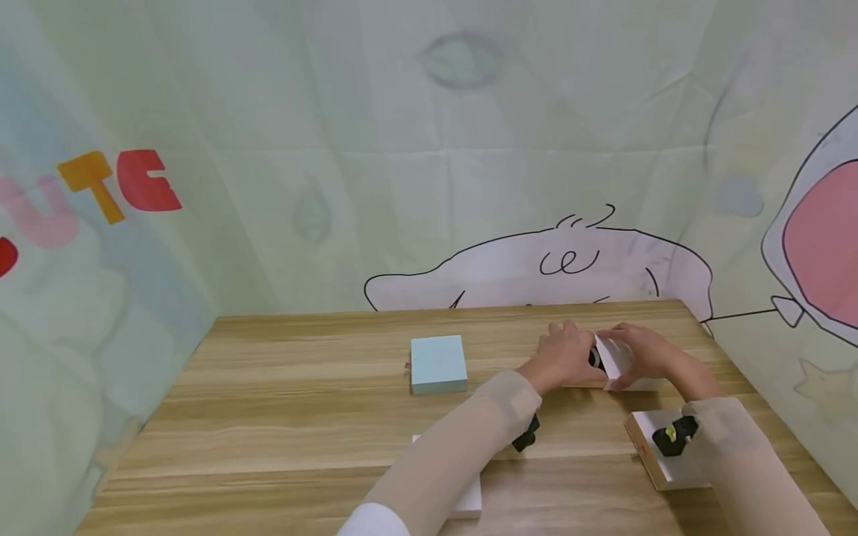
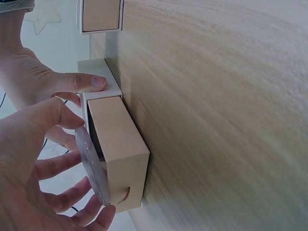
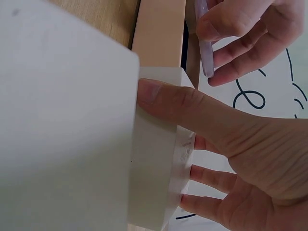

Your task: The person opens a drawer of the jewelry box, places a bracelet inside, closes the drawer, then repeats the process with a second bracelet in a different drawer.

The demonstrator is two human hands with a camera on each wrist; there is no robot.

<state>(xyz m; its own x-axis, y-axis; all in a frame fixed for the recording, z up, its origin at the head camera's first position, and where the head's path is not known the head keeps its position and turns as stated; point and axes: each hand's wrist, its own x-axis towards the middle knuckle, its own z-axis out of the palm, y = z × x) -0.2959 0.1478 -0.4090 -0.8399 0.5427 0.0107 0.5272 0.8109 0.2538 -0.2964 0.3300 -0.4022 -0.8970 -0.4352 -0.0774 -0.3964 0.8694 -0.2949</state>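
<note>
My left hand (image 1: 565, 354) pinches a thin, round, translucent disc (image 2: 91, 166) by its edge, between thumb and fingers. The disc stands tilted beside the open side of a peach inner drawer (image 2: 118, 127), which is pulled partly out of a white box sleeve (image 3: 156, 159). A small ribbon tab (image 2: 125, 194) shows on the drawer's end. My right hand (image 1: 640, 351) grips the sleeve, thumb on one face and fingers on another. A dark interior shows along the drawer's open side; its contents are mostly hidden.
A light blue box (image 1: 438, 362) lies left of my hands. One white box (image 1: 670, 475) lies at the right under my right forearm, another (image 1: 471, 500) is partly covered by my left sleeve. A printed cloth (image 1: 302, 223) hangs behind the wooden table (image 1: 268, 417).
</note>
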